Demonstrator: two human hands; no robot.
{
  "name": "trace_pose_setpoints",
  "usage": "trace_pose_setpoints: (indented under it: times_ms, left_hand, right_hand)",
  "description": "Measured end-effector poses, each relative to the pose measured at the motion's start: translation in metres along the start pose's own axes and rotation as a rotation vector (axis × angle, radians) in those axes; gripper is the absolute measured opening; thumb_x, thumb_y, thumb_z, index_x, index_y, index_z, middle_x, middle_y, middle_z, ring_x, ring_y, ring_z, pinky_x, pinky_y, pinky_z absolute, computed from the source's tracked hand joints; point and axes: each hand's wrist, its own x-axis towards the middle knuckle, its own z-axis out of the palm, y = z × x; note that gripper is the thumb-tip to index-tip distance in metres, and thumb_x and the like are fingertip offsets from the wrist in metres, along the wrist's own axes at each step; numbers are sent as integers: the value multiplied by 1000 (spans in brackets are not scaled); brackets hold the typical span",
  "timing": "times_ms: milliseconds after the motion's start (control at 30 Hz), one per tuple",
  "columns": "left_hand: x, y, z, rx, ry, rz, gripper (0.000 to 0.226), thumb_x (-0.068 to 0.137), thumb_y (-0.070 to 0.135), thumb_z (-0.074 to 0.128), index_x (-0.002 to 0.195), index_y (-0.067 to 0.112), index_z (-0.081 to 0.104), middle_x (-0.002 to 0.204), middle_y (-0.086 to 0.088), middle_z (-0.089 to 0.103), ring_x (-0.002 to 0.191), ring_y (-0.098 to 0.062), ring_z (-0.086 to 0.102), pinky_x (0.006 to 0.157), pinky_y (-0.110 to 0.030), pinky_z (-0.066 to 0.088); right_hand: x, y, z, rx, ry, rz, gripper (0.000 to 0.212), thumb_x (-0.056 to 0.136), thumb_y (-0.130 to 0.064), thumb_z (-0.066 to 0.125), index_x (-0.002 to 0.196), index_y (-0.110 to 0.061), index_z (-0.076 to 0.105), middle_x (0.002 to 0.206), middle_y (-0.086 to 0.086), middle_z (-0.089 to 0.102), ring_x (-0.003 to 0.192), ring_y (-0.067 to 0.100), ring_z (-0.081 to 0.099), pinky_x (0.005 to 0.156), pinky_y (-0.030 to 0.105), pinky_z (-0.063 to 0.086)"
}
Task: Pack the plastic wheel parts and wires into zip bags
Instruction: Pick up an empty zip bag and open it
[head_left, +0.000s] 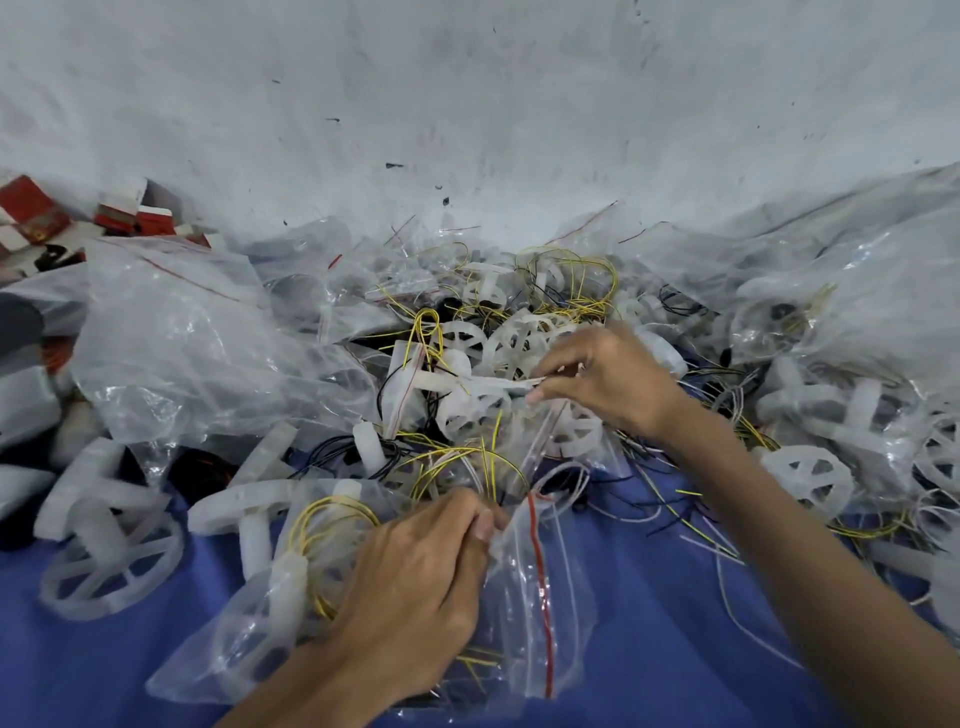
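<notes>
Left hand (415, 587) is pinching the mouth of the zip bag (540, 597) low on the blue cloth (675, 649), and the right hand (602, 379) pinches a white wheel part (488, 385) in the tangled pile, so I'd keep that mouth wide and lift slowly so the yellow wires (423, 319) don't snag.

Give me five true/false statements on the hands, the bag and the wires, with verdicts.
1. The left hand grips a zip bag with a red seal strip. True.
2. The right hand lies flat on the blue cloth. False: it is over the pile, pinching a white plastic part.
3. Every wire in the pile is red. False: yellow wires and black ones show.
4. Red-and-white boxes lie at the far left. True.
5. A white spoked wheel lies on the cloth, left of the left hand. True.
</notes>
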Motion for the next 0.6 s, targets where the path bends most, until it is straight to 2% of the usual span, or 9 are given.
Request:
trace_pose_setpoints:
  times_ms: [67,133,233,300,367,400,467,533,600]
  left_hand:
    - [0,-1,1,-1,4,13,15,91,22,36,79,20,44,82,41,48,65,19,44,58,-1,32]
    - [0,-1,1,-8,16,15,16,91,21,36,79,19,45,81,42,47,67,19,46,59,-1,32]
    - [0,0,1,-37,30,7,16,94,27,33,81,31,41,73,36,49,61,8,50,53,-6,34]
    - [0,1,0,-46,45,4,16,94,31,31,83,42,36,64,29,45,56,0,50,51,-9,30]
    - [0,1,0,-48,54,-2,19,95,33,30,81,44,37,59,22,44,55,-5,49,49,-13,31]
    - [0,1,0,-53,56,-8,20,95,34,30,81,45,38,60,20,46,54,-6,49,49,-14,31]
    - [1,0,0,-76,66,-22,21,95,35,30,80,47,39,65,21,51,52,-4,47,49,-13,29]
    - [2,1,0,-99,85,-40,22,95,35,30,79,47,41,66,24,52,50,-1,45,50,-11,27]
    - [2,0,0,-140,113,-61,24,94,37,29,80,49,44,62,19,50,48,-3,43,51,-10,28]
  right_hand:
    - [0,-1,-13,128,98,27,24,72,-25,76,91,-10,75,86,-7,66,69,0,57,67,5,41]
    - [-1,-4,-22,235,169,52,20,77,-23,72,87,-6,75,87,-3,67,74,10,60,70,12,43]
    - [-3,-6,-29,449,147,142,13,84,-19,67,74,-13,71,99,-8,64,95,3,59,82,18,45]
    - [-5,-7,-32,582,121,165,25,87,-14,63,62,-16,62,113,-8,63,110,5,55,94,25,40]
    - [-8,-7,-32,769,101,150,32,88,-3,56,56,-8,51,121,-3,62,116,18,55,96,38,41]
    - [-9,-6,-30,870,80,148,28,88,2,52,59,-2,50,122,-1,62,117,23,54,98,44,41]
    - [-10,-5,-27,1051,27,149,18,86,7,45,73,12,57,124,7,62,122,25,53,103,46,39]
    - [-9,-6,-25,1186,-4,139,21,83,4,46,69,1,60,119,14,64,121,28,54,104,45,37]
    - [-9,-6,-25,1283,-31,151,15,79,-3,48,65,-8,45,110,16,68,116,30,57,103,49,34]
